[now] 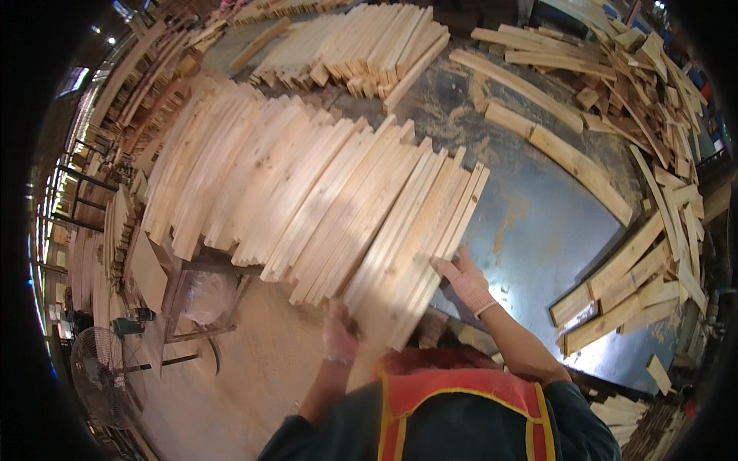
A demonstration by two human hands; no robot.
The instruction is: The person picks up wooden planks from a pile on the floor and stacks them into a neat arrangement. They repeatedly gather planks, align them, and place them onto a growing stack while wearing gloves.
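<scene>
Left hand and right hand at opposite sides of a bundle of long, pale wooden strips; grip of both: grasping this bundle. The bundle lies at the right end of a broad row of similar strips, beside the smooth grey metal table's bare surface.

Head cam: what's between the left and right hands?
Pale wooden strips, side by side, fill the stretch between the left hand and right hand, in the head view.
</scene>
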